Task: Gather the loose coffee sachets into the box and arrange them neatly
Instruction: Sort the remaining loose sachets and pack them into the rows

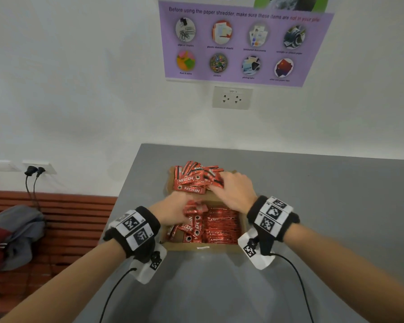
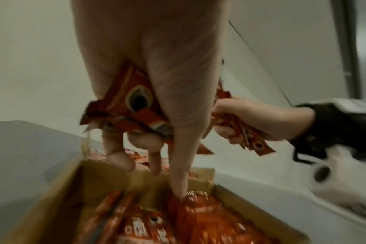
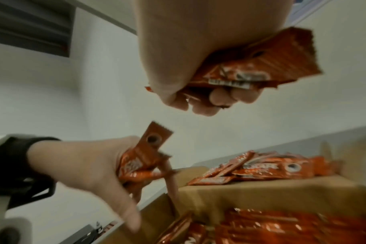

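Observation:
A brown cardboard box (image 1: 219, 248) sits on the grey table, partly filled with red coffee sachets (image 1: 222, 226). A loose pile of sachets (image 1: 191, 180) lies on the box's far flap (image 3: 261, 191). My left hand (image 1: 173, 212) hovers over the box's left side and grips a bunch of sachets (image 2: 134, 105), its index finger pointing down into the box (image 2: 136, 180). My right hand (image 1: 233, 190) is over the far pile and grips a bundle of sachets (image 3: 251, 66). In the right wrist view my left hand (image 3: 83, 166) holds its sachets (image 3: 140, 163) above the box.
The grey table (image 1: 324, 206) stands against a white wall with a socket (image 1: 231, 98) and a purple poster (image 1: 243, 43). A wooden bench (image 1: 63, 224) at left carries a grey and red bag (image 1: 12, 236). Cables run from both wrist cameras.

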`<act>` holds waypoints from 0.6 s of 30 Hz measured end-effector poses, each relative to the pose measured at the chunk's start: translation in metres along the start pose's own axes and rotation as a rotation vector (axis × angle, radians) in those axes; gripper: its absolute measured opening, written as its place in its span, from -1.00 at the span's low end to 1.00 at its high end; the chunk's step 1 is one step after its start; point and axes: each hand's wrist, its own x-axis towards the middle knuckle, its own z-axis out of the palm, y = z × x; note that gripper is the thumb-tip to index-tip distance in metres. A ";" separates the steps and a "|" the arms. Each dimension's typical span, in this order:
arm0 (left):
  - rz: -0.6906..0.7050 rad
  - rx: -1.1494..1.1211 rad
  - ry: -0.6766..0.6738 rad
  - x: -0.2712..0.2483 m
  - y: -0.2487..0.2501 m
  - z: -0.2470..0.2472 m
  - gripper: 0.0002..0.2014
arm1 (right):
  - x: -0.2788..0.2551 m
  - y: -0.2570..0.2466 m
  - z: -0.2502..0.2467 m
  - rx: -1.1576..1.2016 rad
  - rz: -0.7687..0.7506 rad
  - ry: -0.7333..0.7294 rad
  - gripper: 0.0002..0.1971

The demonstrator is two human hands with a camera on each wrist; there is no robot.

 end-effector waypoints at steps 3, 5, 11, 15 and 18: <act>-0.037 0.159 -0.067 0.006 0.005 0.011 -0.50 | -0.006 0.017 0.008 0.051 0.113 -0.044 -0.74; -0.051 0.170 -0.049 0.010 0.007 0.018 -0.49 | -0.010 0.026 0.012 0.072 0.172 -0.089 -0.75; -0.290 0.220 0.099 0.019 0.006 0.041 -0.57 | -0.015 0.054 0.017 0.076 0.301 -0.140 -0.74; -0.379 0.210 0.112 0.022 0.010 0.046 -0.46 | -0.020 0.063 0.028 0.108 0.341 -0.225 -0.65; -0.445 0.156 0.081 0.027 0.012 0.047 -0.37 | -0.023 0.066 0.034 0.102 0.343 -0.267 -0.82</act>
